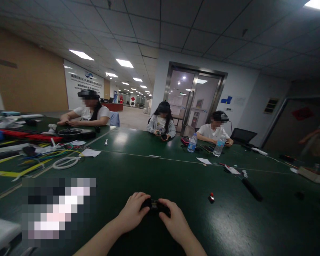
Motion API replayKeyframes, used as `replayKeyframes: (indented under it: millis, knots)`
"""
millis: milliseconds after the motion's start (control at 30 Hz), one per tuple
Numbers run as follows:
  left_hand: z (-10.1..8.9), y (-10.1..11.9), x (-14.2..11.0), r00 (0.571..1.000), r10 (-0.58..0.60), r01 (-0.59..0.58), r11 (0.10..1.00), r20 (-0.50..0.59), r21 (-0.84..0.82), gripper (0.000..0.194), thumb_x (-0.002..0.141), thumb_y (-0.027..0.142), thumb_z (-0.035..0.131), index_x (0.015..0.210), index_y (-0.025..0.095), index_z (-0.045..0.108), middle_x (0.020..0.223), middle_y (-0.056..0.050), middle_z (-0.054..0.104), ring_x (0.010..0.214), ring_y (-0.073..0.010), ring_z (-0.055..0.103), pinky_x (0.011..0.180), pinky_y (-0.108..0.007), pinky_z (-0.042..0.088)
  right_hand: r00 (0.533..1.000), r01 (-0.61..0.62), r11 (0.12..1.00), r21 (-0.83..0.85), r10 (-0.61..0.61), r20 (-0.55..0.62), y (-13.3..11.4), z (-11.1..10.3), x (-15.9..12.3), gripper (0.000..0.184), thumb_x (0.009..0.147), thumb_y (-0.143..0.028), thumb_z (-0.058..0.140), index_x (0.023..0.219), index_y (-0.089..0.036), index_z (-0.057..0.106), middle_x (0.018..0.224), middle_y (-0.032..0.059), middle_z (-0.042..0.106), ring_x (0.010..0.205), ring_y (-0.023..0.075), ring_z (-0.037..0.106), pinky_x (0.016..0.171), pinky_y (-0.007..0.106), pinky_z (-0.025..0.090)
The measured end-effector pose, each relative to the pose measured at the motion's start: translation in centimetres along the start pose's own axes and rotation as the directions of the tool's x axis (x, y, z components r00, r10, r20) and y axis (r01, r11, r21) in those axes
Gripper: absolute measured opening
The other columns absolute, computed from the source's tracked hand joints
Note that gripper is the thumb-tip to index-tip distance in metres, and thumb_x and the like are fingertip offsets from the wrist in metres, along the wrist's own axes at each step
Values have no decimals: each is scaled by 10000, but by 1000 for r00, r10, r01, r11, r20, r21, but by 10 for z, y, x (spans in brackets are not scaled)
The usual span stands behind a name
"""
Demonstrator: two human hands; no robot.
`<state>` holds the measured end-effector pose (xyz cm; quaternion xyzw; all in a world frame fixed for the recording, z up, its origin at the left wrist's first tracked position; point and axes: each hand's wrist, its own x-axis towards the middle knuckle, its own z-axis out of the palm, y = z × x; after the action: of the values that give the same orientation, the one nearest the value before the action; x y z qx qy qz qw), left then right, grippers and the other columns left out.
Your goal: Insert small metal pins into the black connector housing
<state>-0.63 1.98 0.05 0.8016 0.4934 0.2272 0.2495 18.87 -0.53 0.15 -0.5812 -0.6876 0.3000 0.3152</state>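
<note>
My left hand [133, 212] and my right hand [174, 217] hold a small black object [154, 204] between them, close above the green table. Fingers and thumbs curl round its two ends, leaving a short middle part with a lighter patch in sight. Its exact kind is too dark and small to make out. Off to the right, apart from my hands, lies a small red and silver piece [211, 197].
The green table [138, 177] carries a coiled white cable [66, 163], a wrench [106, 142], two water bottles [192, 143] and a black rod-like object [252, 189]. Red tools and wires crowd the left. Three people sit across, one handling a dark object [164, 137].
</note>
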Motion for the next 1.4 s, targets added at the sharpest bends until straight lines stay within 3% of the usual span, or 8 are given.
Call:
replayKeyframes:
  millis: [800, 1133, 1400]
  knots:
    - [0, 0, -1, 1000, -22, 23, 1000, 7, -16, 361, 806, 315, 452, 1161, 260, 492, 1186, -23, 504, 1099, -207, 431, 929, -352, 344, 1000, -11, 1000, -20, 11, 9, -11, -4, -3, 329, 701, -180, 519, 1013, -249, 599, 1071, 9, 585, 1038, 189, 515, 916, 335, 371]
    - [0, 1, 1, 1000, -10, 10, 1000, 4, 6, 353, 796, 294, 455, 1143, 250, 501, 1170, -30, 511, 1088, -207, 431, 932, -348, 333, 999, 45, 999, -10, -45, -25, -3, 2, 1, 345, 689, -189, 530, 1025, -234, 590, 1072, 23, 579, 1029, 201, 522, 909, 326, 389]
    - [4, -4, 0, 1000, 17, -17, 1000, -16, 0, 338, 807, 311, 453, 1137, 258, 503, 1167, -25, 512, 1087, -205, 431, 929, -337, 327, 997, 37, 999, -26, -38, -63, -11, 4, 1, 364, 673, -226, 575, 1036, -238, 600, 1088, 34, 541, 1057, 215, 487, 931, 322, 365]
